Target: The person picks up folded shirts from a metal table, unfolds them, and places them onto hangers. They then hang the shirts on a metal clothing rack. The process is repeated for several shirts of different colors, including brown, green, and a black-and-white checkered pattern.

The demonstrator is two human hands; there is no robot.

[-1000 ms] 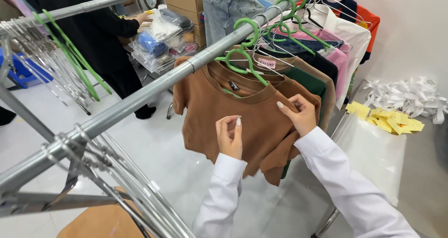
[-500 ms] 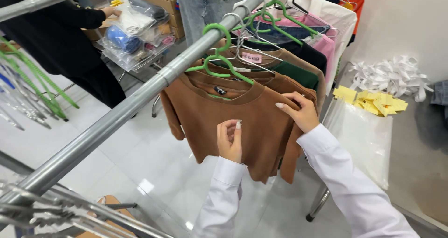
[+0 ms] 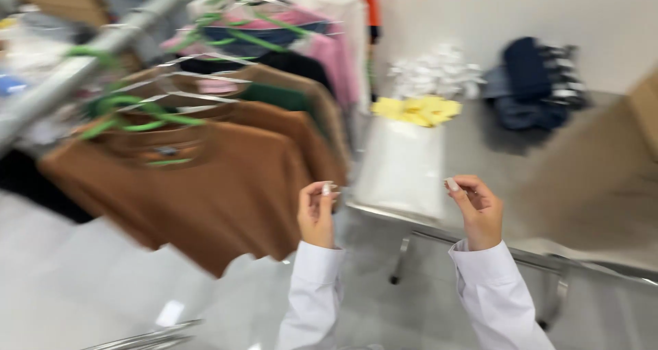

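Observation:
The view is motion-blurred. A brown long-sleeved top (image 3: 205, 192) hangs on a green hanger (image 3: 130, 117) from a metal rail (image 3: 62, 82) at the left. My left hand (image 3: 317, 213) is raised just right of the top's hem, close to it but apart, with fingertips pinched together. Out over the edge of the steel table (image 3: 548, 185), my right hand (image 3: 476, 209) is held up with curled, pinched fingers. Both wear white sleeves. Whether anything small sits between the fingertips is too blurred to tell.
More tops, brown, green, black and pink (image 3: 329, 48), hang behind on the rail. On the table lie a white sheet (image 3: 401, 165), a pile of yellow tags (image 3: 418, 110), a heap of white pieces (image 3: 432, 72) and folded dark clothes (image 3: 534, 82). A pale wall stands behind.
Both hands have come off the brown top and moved apart, the right hand swinging out over the table. The view has turned right, away from the rail.

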